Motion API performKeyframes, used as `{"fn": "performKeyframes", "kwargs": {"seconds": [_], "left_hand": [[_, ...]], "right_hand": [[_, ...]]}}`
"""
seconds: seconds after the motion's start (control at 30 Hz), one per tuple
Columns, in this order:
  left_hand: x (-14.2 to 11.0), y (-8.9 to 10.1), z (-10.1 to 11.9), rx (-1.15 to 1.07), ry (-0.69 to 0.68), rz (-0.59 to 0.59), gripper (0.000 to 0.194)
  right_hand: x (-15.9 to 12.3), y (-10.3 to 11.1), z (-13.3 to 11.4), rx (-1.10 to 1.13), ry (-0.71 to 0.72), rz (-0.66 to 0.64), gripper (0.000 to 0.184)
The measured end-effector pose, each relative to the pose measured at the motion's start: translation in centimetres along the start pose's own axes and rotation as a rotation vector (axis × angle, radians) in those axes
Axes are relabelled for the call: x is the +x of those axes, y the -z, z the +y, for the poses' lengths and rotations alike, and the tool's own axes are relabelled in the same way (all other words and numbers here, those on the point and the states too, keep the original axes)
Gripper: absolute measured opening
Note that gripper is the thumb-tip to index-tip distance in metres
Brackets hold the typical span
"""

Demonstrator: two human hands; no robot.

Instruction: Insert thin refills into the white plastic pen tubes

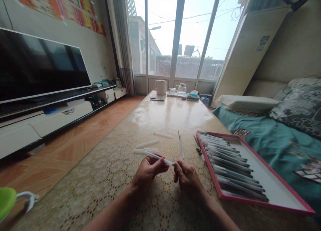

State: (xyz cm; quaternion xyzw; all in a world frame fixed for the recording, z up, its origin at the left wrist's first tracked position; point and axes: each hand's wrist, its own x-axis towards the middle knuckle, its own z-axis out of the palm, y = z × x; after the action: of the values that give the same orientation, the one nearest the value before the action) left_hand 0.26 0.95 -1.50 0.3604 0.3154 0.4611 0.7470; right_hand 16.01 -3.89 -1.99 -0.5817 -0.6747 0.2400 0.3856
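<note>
My left hand (pixel 147 172) is closed around a slim white pen (pixel 153 155), its pale end pointing to the upper left. At the pen's dark right end, my right hand (pixel 187 175) is closed with thumb and fingers pinched; the exact spot they grip is hidden. Just beyond my left hand lie loose translucent pen barrels (pixel 147 143). Another clear barrel (pixel 182 146) lies ahead of my right hand, beside a thin dark refill (pixel 179 134). To the right, a pink-rimmed tray (pixel 213 177) holds a row of many pens (pixel 232 165) with dark ends.
A patterned cover lies over the long table (pixel 100 191). Small black pieces (pixel 199 151) lie by the tray's left edge. At the far end stand a beige jug (pixel 161 87) and a glass pot (pixel 182 88). A teal-covered sofa (pixel 250 124) borders the right side.
</note>
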Motion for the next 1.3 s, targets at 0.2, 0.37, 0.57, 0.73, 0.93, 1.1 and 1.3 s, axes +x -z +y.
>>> {"fn": "performKeyframes", "kwargs": {"seconds": [0.2, 0.37, 0.57, 0.73, 0.93, 1.1, 1.3], "left_hand": [[0.1, 0.0, 0.1, 0.302, -0.111, -0.048, 0.027], [0.4, 0.5, 0.7, 0.605, -0.274, 0.033, 0.03], [1.5, 2.7, 2.1, 1.192, -0.678, 0.292, 0.032], [2.2, 3.2, 1.3, 1.48, -0.597, 0.173, 0.042], [1.8, 2.5, 1.0, 1.68, -0.569, 0.193, 0.031], [1.4, 2.3, 1.7, 1.639, -0.58, 0.133, 0.02], [1.1, 2.2, 2.0, 1.552, -0.586, 0.058, 0.02]], "right_hand": [[0.0, -0.2, -0.2, -0.115, 0.091, 0.092, 0.022], [0.0, -0.3, -0.1, -0.118, 0.129, 0.117, 0.02], [0.0, 0.3, 0.4, -0.075, 0.005, 0.219, 0.026], [0.1, 0.3, 0.8, -0.08, 0.007, 0.198, 0.027], [0.1, 0.2, 0.8, -0.095, 0.01, 0.221, 0.026], [0.1, 0.3, 0.8, -0.09, 0.022, 0.232, 0.026], [0.0, 0.4, 0.9, -0.053, -0.004, 0.223, 0.026]]}}
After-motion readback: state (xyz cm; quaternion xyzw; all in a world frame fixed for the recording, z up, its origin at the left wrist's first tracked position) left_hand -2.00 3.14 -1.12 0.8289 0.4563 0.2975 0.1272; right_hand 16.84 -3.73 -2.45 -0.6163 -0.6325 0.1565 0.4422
